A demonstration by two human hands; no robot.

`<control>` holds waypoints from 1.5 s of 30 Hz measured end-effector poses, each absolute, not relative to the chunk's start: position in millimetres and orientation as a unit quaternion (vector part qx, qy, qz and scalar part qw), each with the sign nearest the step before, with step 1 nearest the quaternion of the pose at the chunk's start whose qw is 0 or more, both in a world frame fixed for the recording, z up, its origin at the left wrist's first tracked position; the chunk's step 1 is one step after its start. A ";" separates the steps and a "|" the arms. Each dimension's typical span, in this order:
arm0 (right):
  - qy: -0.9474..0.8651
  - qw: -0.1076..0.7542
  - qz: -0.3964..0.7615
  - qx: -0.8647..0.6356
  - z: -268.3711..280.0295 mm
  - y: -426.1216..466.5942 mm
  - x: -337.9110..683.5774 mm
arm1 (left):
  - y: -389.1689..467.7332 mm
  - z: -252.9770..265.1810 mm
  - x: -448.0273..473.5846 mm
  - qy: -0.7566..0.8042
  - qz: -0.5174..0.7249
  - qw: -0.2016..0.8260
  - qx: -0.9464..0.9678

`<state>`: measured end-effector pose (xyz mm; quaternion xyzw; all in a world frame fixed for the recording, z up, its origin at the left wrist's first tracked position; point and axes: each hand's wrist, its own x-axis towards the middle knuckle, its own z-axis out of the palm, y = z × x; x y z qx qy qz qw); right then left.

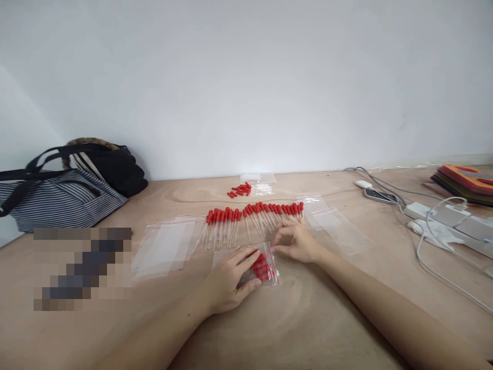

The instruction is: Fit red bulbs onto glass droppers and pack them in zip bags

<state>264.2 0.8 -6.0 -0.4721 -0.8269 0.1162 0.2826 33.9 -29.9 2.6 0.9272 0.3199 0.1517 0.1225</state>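
Observation:
A clear zip bag [274,267] with a red line along its seal lies in front of me, with red rubber dropper bulbs [262,271] showing inside. My left hand [235,275] rests on the bag with its fingers stretched out and apart, covering part of it. My right hand [295,240] is at the far corner of the seal, thumb and index finger bent together on the bag's edge. Just beyond my hands lies a row of glass droppers [221,228] with red bulbs, tips toward me. Several loose red bulbs [242,190] lie farther back.
Flat zip bags [167,246] lie at left, and more bags [342,231] at right. Thin glass tubes [264,188] sit behind. A striped bag [57,198] stands at left; a power strip [450,216], cables and coloured foam sheets [466,182] are at right.

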 end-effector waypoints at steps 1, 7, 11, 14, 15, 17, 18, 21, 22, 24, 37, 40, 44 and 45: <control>-0.832 0.276 0.122 -0.465 -6.3 -1.8 266.9 | -30.4 3.6 34.0 0.327 0.150 0.122 0.925; -0.853 0.238 0.132 -0.446 -14.9 -9.4 259.6 | -30.4 1.5 34.7 0.330 0.157 0.134 0.921; -0.849 0.250 0.127 -0.449 -17.2 -7.3 246.2 | -29.0 -2.9 34.6 0.325 0.162 0.139 0.921; -0.840 0.263 0.118 -0.460 -16.9 -6.2 240.2 | -28.2 -4.6 34.0 0.332 0.154 0.139 0.920; -0.830 0.268 0.115 -0.474 -16.6 -6.2 239.5 | -28.0 -4.7 33.8 0.337 0.147 0.139 0.920; -0.812 0.274 0.120 -0.500 -15.6 -6.9 240.6 | -27.8 -4.3 33.6 0.344 0.134 0.139 0.919; -0.810 0.272 0.130 -0.503 -15.0 -7.6 242.2 | -27.7 -4.0 33.5 0.345 0.131 0.140 0.919; -0.829 0.247 0.170 -0.471 -12.9 -10.3 248.9 | -27.5 -3.5 33.6 0.339 0.134 0.142 0.920; -0.833 0.241 0.182 -0.464 -12.3 -11.0 250.6 | -27.5 -3.5 33.6 0.336 0.137 0.142 0.921; -0.832 0.235 0.200 -0.460 -11.5 -11.7 251.2 | -27.4 -3.6 33.7 0.332 0.141 0.144 0.921; -0.814 0.222 0.239 -0.480 -4.0 -11.5 248.4 | -25.9 -5.7 34.2 0.338 0.143 0.131 0.921; -0.822 0.205 0.263 -0.462 -4.5 -13.1 255.6 | -26.3 -3.9 34.7 0.334 0.142 0.130 0.923; -0.815 0.221 0.271 -0.463 -7.9 -13.4 252.7 | -26.8 -1.5 35.4 0.334 0.138 0.122 0.924; -0.815 0.224 0.275 -0.458 -8.5 -12.9 251.0 | -26.7 -1.5 35.5 0.333 0.139 0.120 0.925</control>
